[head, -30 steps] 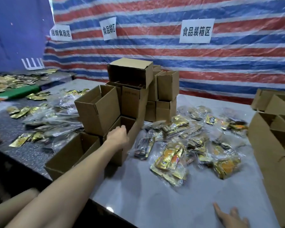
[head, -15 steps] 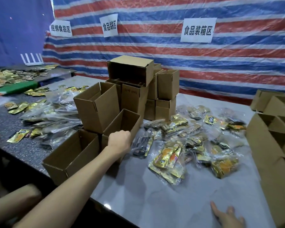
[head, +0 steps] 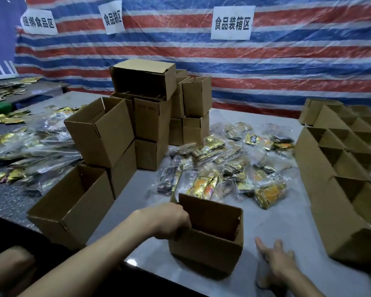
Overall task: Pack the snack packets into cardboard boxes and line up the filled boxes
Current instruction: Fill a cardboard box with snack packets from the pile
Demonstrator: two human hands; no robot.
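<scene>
A tall stack of empty boxes (head: 150, 116) stands in the middle of the table (head: 287, 228), toward its far edge. One more open box (head: 73, 206) sits at the table's left edge. Along the right edge stand rows of open boxes (head: 330, 168), side by side. Between the stack and the rows lies a big pile of snack packets (head: 223, 168), shiny gold and orange in clear bags. Some loose packets (head: 30, 146) lie on a dark table (head: 9, 202) to the left. A striped sheet (head: 287, 71) with white paper signs (head: 231, 22) hangs behind the far edge. The bare grey part of the table runs along the near edge, in front of the pile. The cardboard box (head: 208, 247) is there, near the middle of the near edge. It is brown and open on top, and its inside walls show bare. The left hand (head: 171, 224) grips its left wall, fingers curled over the rim. The right hand (head: 276, 260) is just beside the box on its right, palm down, fingers straight and spread over the table. I cannot tell if it touches.
</scene>
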